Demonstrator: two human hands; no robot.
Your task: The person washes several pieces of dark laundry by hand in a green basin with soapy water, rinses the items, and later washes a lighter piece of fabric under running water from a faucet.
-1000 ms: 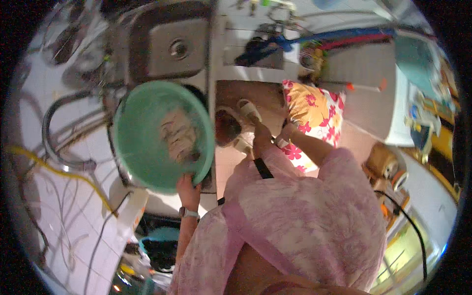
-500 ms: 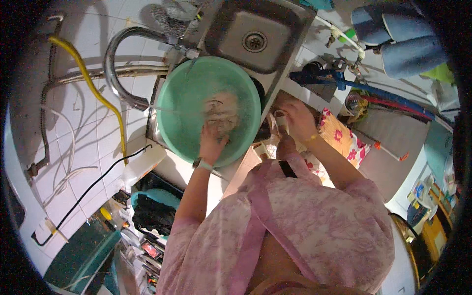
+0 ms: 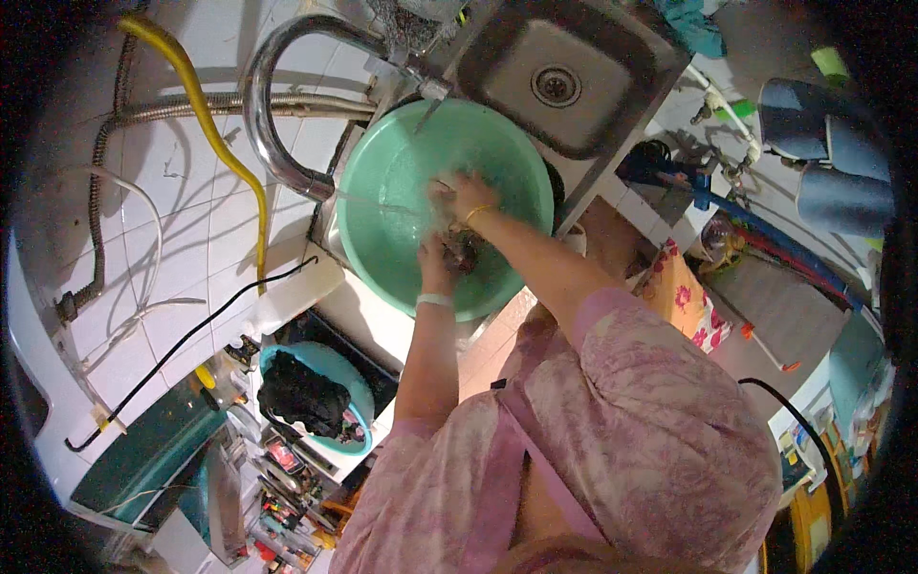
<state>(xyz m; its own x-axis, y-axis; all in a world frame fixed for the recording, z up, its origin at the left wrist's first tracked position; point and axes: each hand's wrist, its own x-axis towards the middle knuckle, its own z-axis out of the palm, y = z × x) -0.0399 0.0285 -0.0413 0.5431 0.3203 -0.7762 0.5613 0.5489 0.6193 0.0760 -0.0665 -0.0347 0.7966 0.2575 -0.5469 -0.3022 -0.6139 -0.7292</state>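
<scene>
A large green basin (image 3: 359, 263) stands over the sink counter, and both of my hands are inside it. My left hand (image 3: 435, 260) is low in the basin, against a dark, brownish wet thing (image 3: 463, 251) whose kind I cannot make out. Just above it, my right hand (image 3: 469, 199) reaches in from the right, a yellow band on its wrist. Motion smears the fingers of both hands, so their grip does not show. From the curved chrome faucet (image 3: 311, 180) a thin stream of water runs into the basin.
A steel sink bowl (image 3: 488, 72) with a drain lies beyond the basin. At the lower left sits a light-blue tub (image 3: 359, 383) holding black cloth (image 3: 301, 394). A yellow hose (image 3: 206, 120) hangs along the tiled wall. Blue slippers (image 3: 841, 196) are at the upper right.
My right hand has come from outside the basin's right side into it, beside the left hand. The pale thing seen under my left hand is now mostly covered. The view has shifted.
</scene>
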